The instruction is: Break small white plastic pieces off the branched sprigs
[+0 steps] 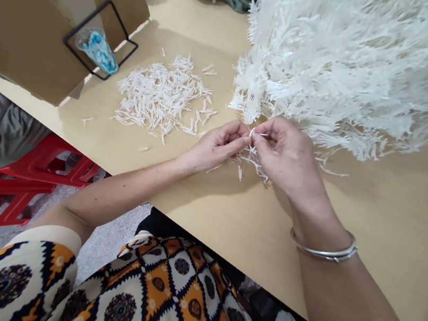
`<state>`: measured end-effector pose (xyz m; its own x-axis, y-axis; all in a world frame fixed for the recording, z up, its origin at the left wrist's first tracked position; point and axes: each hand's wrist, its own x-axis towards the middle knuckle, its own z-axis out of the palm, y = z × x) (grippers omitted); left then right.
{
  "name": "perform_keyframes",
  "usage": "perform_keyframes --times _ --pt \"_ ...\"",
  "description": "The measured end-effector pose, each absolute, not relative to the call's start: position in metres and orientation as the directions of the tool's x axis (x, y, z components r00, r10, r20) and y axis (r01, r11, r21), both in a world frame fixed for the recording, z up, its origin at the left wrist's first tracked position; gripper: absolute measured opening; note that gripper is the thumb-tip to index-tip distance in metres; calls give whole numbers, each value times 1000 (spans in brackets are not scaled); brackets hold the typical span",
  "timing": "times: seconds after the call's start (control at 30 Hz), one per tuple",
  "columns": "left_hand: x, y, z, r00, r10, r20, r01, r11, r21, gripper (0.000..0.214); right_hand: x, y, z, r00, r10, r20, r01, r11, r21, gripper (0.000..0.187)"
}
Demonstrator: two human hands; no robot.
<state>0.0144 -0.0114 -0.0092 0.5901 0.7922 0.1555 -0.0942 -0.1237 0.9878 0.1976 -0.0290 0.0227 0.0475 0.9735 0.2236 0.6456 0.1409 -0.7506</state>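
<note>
My left hand (pixel 218 146) and my right hand (pixel 285 152) meet over the tan table (pixel 392 208), fingers pinched together on a small cluster of joined white plastic pieces (pixel 253 158). Part of the cluster hangs below my fingers and touches the table. A large heap of the same joined white pieces (pixel 357 64) rises just behind my right hand. To the left lies a flat pile of separated white slivers (pixel 163 96). A silver bangle (pixel 325 249) sits on my right wrist.
A cardboard box (pixel 26 20) stands at the far left with a black wire holder (pixel 101 39) and a blue-patterned plastic item in it. Red plastic stools (pixel 22 175) stand below the table's left edge. Cloth lies at the table's far edge.
</note>
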Motion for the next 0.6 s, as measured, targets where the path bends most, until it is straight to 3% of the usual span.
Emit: perform_keyframes --times 0.13,0.27,0.4,0.5,0.6 --pt "15 -18 0 690 695 203 -144 -142 979 44 200 -21 15 156 972 175 607 46 -793 6" --pt "16 -15 0 554 815 169 -270 -16 963 43 208 -20 18 66 984 165 444 119 -888 17" --pt "17 -11 -7 476 872 113 -341 65 938 41 213 -24 29 51 996 71 301 52 -952 28" --pt "18 -8 -9 468 879 94 -350 87 933 44 221 -27 39 -5 1000 -30 321 -27 -947 27" --pt "17 -6 -9 508 855 108 -343 86 935 45 230 -31 47 -92 994 -56 442 -10 -897 22"
